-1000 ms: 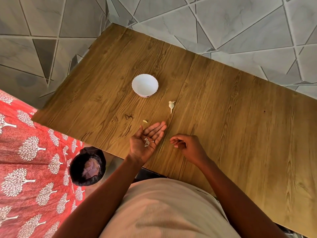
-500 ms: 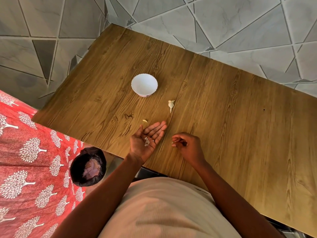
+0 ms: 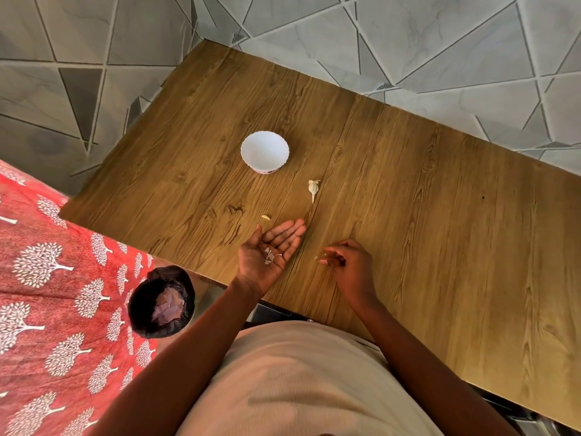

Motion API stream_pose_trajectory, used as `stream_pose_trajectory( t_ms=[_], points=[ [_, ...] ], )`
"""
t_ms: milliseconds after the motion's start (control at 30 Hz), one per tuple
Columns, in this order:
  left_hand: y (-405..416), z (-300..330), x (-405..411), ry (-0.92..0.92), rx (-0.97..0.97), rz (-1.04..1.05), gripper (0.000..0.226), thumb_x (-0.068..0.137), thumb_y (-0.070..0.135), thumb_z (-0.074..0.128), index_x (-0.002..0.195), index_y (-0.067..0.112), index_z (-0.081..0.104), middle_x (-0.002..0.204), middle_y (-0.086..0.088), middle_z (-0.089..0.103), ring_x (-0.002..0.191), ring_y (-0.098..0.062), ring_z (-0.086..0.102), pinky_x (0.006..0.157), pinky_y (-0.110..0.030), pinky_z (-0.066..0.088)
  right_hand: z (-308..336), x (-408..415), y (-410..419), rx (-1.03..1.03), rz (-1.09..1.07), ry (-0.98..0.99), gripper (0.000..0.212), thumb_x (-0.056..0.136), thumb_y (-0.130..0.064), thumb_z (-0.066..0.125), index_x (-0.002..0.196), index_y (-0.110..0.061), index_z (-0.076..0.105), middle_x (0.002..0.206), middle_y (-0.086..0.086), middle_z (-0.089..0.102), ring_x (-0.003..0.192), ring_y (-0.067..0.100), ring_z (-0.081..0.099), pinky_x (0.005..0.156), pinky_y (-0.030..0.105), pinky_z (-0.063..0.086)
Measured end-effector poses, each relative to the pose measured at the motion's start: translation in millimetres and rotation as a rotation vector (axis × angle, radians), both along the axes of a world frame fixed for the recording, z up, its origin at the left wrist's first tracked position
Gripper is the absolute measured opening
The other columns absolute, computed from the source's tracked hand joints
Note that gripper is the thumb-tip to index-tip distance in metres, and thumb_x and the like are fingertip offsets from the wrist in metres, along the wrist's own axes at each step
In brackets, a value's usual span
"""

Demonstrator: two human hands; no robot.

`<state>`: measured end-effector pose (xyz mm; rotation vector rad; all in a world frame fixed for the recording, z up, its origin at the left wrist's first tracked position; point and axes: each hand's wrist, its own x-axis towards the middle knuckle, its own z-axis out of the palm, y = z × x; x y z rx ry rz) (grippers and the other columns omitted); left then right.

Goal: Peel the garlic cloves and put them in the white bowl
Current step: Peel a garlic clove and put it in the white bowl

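Left grip (image 3: 271, 253) flat open, skins on palm, right grip (image 3: 347, 262) curled, contents unclear, garlic clove (image 3: 266, 217) just beyond left fingertips.

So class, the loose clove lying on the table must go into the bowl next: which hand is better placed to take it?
Left, probably. The left hand lies open just below the clove, though skins sit in its palm. The right hand is farther off, fingers curled.

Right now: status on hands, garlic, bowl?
Left hand open, palm up, peel scraps on it. Right hand curled, pinching something small, can't tell what. Garlic bulb and loose clove on table; white bowl looks empty, path clear.
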<state>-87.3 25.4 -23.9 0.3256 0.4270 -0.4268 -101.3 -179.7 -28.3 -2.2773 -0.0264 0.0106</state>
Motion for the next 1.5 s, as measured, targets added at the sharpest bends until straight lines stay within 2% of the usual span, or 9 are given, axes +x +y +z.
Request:
stream_pose_trajectory(
  t_ms=[200,433,567,867,1067,1167,1300,1400,1500],
  points=[
    [1.4,0.5,-1.8,0.002,-0.001,-0.004,0.07,0.109,0.043,0.026,0.123,-0.014,0.064,0.142,-0.031,0.055,0.131,-0.041,0.057,0.108,-0.044,0.048,2.6,-0.8,5.2,-0.074,-0.046,-0.035,0.02,0.083,0.007,0.072,0.088,-0.011,0.079,0.086,0.0,0.067,0.08,0.015,0.065,0.079,0.037,0.057],
    [2.5,1.3,-2.1,0.002,0.008,-0.017,0.071,0.108,0.044,0.025,0.122,-0.013,0.066,0.142,-0.03,0.055,0.132,-0.04,0.056,0.11,-0.044,0.045,-0.3,4.0,12.3,-0.24,0.075,-0.047,0.015,0.086,0.006,0.067,0.092,-0.006,0.074,0.093,0.006,0.061,0.091,0.023,0.057,0.082,0.038,0.052],
    [3.0,0.8,-1.7,0.006,0.002,-0.017,0.072,0.108,0.045,0.024,0.122,-0.013,0.065,0.143,-0.03,0.055,0.133,-0.04,0.056,0.11,-0.043,0.046,2.8,0.6,12.6,-0.15,0.054,-0.038,0.02,0.085,0.012,0.063,0.088,-0.006,0.073,0.09,0.004,0.06,0.087,0.015,0.054,0.082,0.022,0.046],
    [2.7,0.4,0.3,0.007,0.011,-0.025,0.073,0.108,0.045,0.022,0.125,-0.013,0.063,0.144,-0.03,0.054,0.136,-0.039,0.054,0.112,-0.043,0.044,-1.1,-2.2,15.7,-0.064,0.028,-0.042,0.014,0.084,0.001,0.075,0.088,-0.011,0.079,0.083,0.0,0.066,0.084,0.019,0.061,0.079,0.035,0.053],
    [2.4,1.3,0.5,0.006,0.006,-0.022,0.071,0.107,0.045,0.024,0.13,-0.013,0.057,0.145,-0.031,0.052,0.137,-0.04,0.052,0.113,-0.043,0.043,-4.0,-1.8,17.9,-0.429,0.179,-0.171,0.013,0.078,-0.001,0.072,0.086,-0.011,0.073,0.089,0.004,0.061,0.09,0.026,0.058,0.075,0.038,0.052],
    [1.9,2.2,0.6,0.015,0.004,-0.015,0.071,0.107,0.045,0.024,0.13,-0.013,0.057,0.145,-0.031,0.052,0.136,-0.04,0.053,0.112,-0.043,0.044,-3.5,0.1,21.5,-0.533,0.205,-0.128,0.019,0.072,0.001,0.073,0.086,-0.012,0.068,0.092,0.006,0.059,0.091,0.028,0.057,0.075,0.042,0.052],
    [2.6,3.7,-1.7,0.017,-0.028,0.026,0.07,0.107,0.042,0.024,0.124,-0.013,0.064,0.143,-0.03,0.054,0.135,-0.04,0.054,0.112,-0.043,0.044,0.9,9.7,21.4,-0.221,0.105,0.031,0.023,0.082,0.007,0.063,0.085,-0.016,0.063,0.091,0.001,0.062,0.091,0.023,0.059,0.081,0.045,0.051],
    [6.7,8.3,-11.2,0.02,-0.054,0.115,0.069,0.106,0.04,0.025,0.122,-0.013,0.066,0.143,-0.03,0.055,0.134,-0.04,0.055,0.112,-0.043,0.043,22.0,11.3,29.0,0.096,0.058,0.227,0.023,0.092,0.005,0.06,0.09,-0.018,0.063,0.096,0.0,0.066,0.093,0.014,0.063,0.081,0.028,0.051],
    [20.5,11.3,-30.6,0.017,-0.084,0.281,0.069,0.107,0.039,0.024,0.123,-0.014,0.065,0.144,-0.03,0.054,0.135,-0.04,0.054,0.112,-0.044,0.044,42.9,7.9,54.5,0.239,0.195,0.298,0.011,0.095,-0.004,0.064,0.093,-0.014,0.066,0.094,-0.002,0.068,0.09,0.009,0.064,0.076,0.019,0.051]
  ],
)
